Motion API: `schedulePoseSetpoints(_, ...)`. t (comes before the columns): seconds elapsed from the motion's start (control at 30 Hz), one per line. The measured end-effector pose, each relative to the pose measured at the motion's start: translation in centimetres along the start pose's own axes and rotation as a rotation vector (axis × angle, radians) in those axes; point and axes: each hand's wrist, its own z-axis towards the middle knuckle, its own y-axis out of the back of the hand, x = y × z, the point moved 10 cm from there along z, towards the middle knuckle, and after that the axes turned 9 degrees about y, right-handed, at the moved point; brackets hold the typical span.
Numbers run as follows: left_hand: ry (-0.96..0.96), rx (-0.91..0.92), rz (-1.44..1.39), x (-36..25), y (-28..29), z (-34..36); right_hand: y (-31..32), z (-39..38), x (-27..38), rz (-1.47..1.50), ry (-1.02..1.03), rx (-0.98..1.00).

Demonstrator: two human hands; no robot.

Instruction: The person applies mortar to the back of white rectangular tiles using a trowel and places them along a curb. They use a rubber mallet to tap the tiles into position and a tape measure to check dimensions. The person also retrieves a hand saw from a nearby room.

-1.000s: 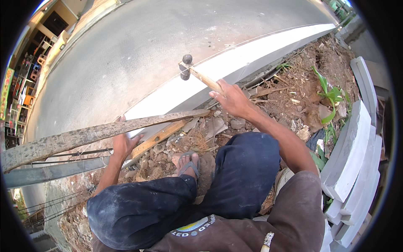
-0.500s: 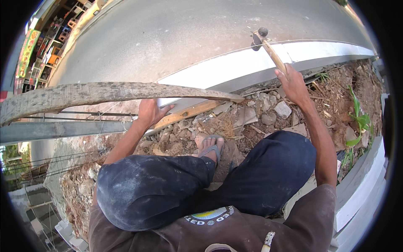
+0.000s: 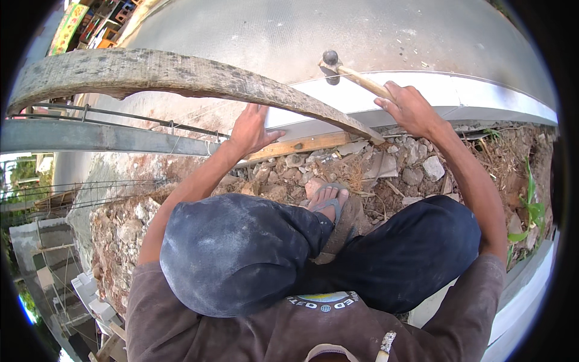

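Hammer (image 3: 363,82) nearer left hand (image 3: 247,134), fingers (image 3: 261,112) partly hidden

Road (image 3: 289,36): grey, stretches across top.
Plank (image 3: 157,72): weathered, dark-spotted, upper left.
Metal beam (image 3: 108,137): grey, below Plank.
Rods (image 3: 86,112): dark, thin, between Plank and Metal beam.
Rubble (image 3: 126,232): loose, stony, brownish.
Plant (image 3: 534,212): green, leafy, right side.
Sign (image 3: 69,29): yellow-green, far upper left.
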Motion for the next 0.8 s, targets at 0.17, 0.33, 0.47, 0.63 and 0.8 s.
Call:
schedulePoseSetpoints(0.17,0.015,0.021,-0.026,0.2,0.2,-0.3,4.7,2.1,5.8,0.298,0.173,-0.435)
schedulePoseSetpoints(0.33,0.093,0.182,-0.032,-0.2,-0.1,0.4,-5.8,2.2,1.5,-0.014,0.042,0.254)
schedulePoseSetpoints(0.47,0.051,0.126,0.004,0.6,-0.1,-0.6,-3.0,3.4,4.1,-0.031,0.158,0.160)
schedulePoseSetpoints(0.63,0.131,0.235,-0.041,0.7,-0.6,-0.5,3.8,3.3,5.8,0.099,0.208,-0.259)
schedulePoseSetpoints(0.8,0.271,0.436,-0.044,0.9,-2.5,0.4,-4.5,1.3,-0.9,-0.155,0.070,0.191)
